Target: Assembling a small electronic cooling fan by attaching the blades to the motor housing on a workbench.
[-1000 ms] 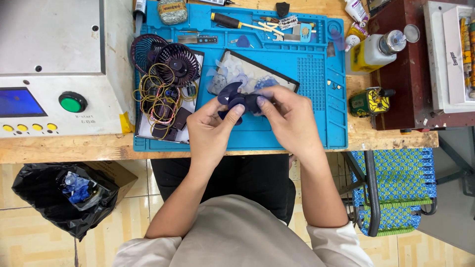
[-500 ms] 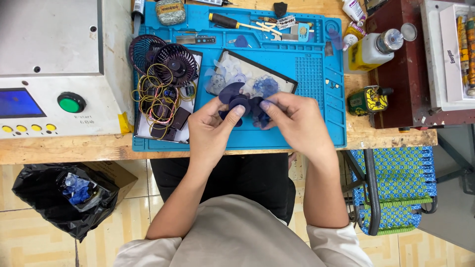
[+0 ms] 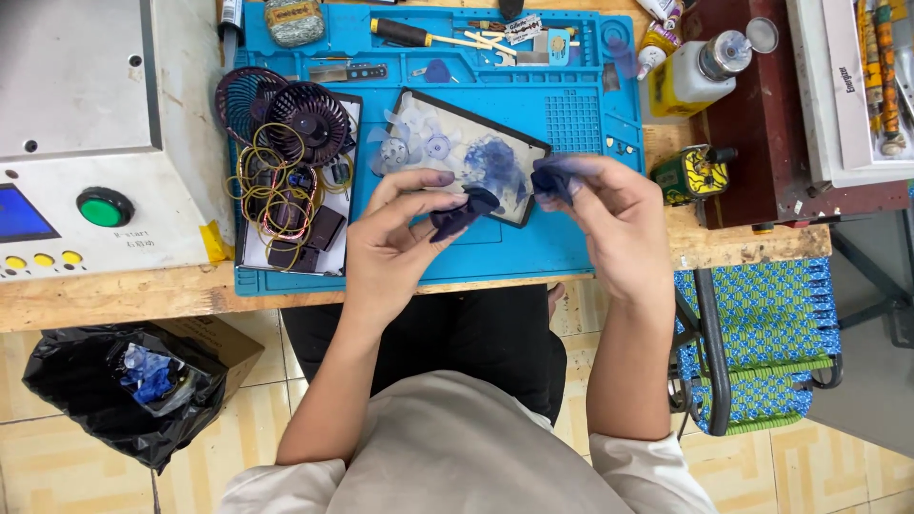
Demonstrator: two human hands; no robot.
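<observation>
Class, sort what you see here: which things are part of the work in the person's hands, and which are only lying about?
In hand:
left hand holding a dark blue fan blade
right hand holding a second dark blue piece
black tray of clear blades

Lying about:
fan grilles
rubber bands
screwdriver
pump bottle
black rubbish bag

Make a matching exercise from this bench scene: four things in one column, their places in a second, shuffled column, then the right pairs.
Things
1. dark blue part
2. round fan grilles
3. green button
4. black bag

Places
A. on the grey machine at the left edge
B. on the floor under the bench
C. in the left hand, above the blue mat
D. at the top of the tray of rubber bands

Pairs: 1-C, 2-D, 3-A, 4-B
</observation>
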